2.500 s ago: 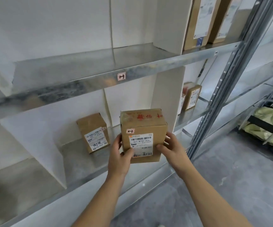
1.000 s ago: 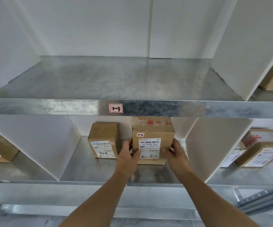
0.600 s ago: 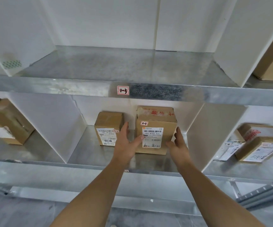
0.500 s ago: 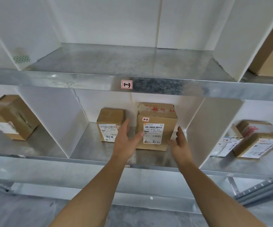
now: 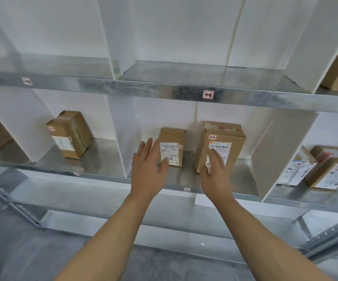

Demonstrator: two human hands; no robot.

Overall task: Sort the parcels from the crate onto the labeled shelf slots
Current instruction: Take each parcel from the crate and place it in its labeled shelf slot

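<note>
A tall brown parcel (image 5: pixel 226 138) with a barcode label and red writing on top stands upright in a slot of the metal shelf (image 5: pixel 186 190). A smaller brown parcel (image 5: pixel 172 146) stands to its left in the same slot. My left hand (image 5: pixel 149 169) is open with straight fingers, in front of the smaller parcel. With fingers just as flat, my right hand (image 5: pixel 214 173) hovers before the tall parcel's lower left corner. Neither hand holds anything.
White dividers (image 5: pixel 281 155) split the shelf into slots with small number tags (image 5: pixel 208 95) on the shelf edges. Another parcel (image 5: pixel 70 134) stands in the slot to the left and several lie in the slot to the right (image 5: pixel 330 171). The upper shelf (image 5: pixel 184 76) runs overhead.
Both hands have let go of the tall parcel, which now stands on the shelf, and have drawn back toward me. The view has shifted to the left.
</note>
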